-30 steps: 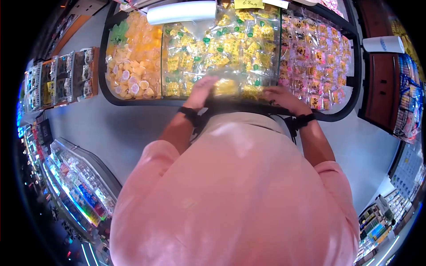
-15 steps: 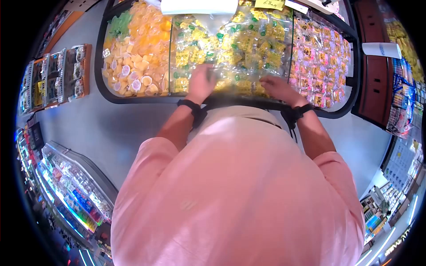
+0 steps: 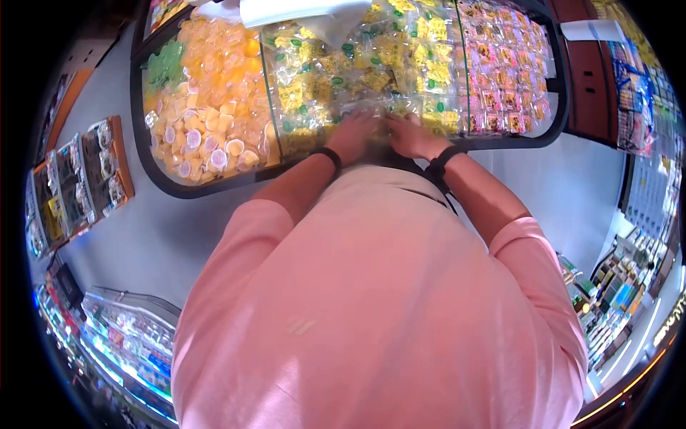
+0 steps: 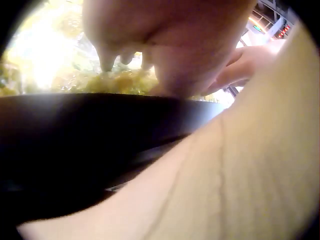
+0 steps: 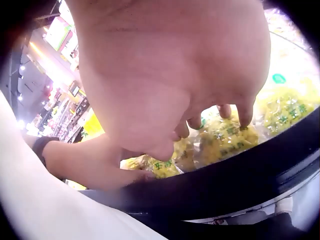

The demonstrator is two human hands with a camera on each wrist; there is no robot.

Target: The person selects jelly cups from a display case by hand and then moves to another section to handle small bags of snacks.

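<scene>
Clear plastic packets of yellow snacks with green marks fill the middle section of a black-rimmed display bin. At its front edge, my left hand and right hand lie close together over the packets. In the right wrist view, the fingers of my right hand point down onto a yellow packet. The thumb of the left hand rests along packets beside it. In the left wrist view, the left hand's fingers reach down among blurred yellow packets; their tips are partly hidden.
Left of a divider lie orange and yellow jelly cups; pink-wrapped packets fill the right section. A thick black rim borders the bin in front of me. A white plastic roll lies across the back.
My right hand has moved left, and the two hands are now close together at the front of the yellow packets. The head view has turned slightly, tilting the bin.
</scene>
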